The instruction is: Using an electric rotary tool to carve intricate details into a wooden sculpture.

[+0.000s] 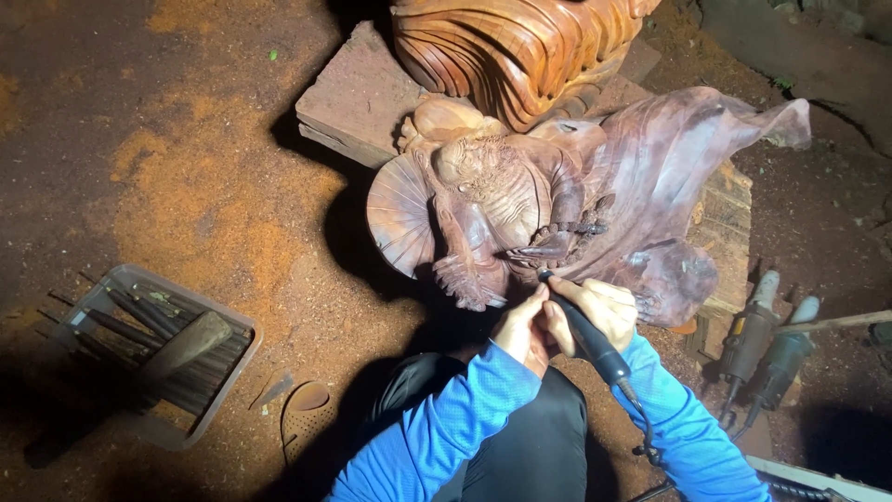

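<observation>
right hand [606,311] wrapped around a black rotary carving handpiece [585,336], held pencil-style, fingers closed on the barrel. the tip points up and away from the hand, meeting the lower edge of a dark reddish wood carving [557,209]. its flexible cable [646,428] trails back past the right wrist, over the blue sleeve [692,437].

left hand [522,327] sits just beside the right, touching it; fingers curled together and pressed against the front of the handpiece, seemingly as a brace, so the bit stays steady on fine detail. cannot tell whether it touches the wood.

carving stands directly ahead of both hands, tilted back on a stack of wooden blocks [358,107], likely so the worked face turns toward the person. a fan-shaped ribbed part [401,216] sticks out ahead and left of the left hand. a paler orange carving [506,46] stands beyond it.

well left of the left hand: a clear plastic tray [228,372] of chisels [139,321] with a mallet [181,346] lying across them, on the dirt floor [139,93], which is dusted with orange sawdust. just right of the right hand: two power tools [767,349] lying side by side, within reach.
</observation>
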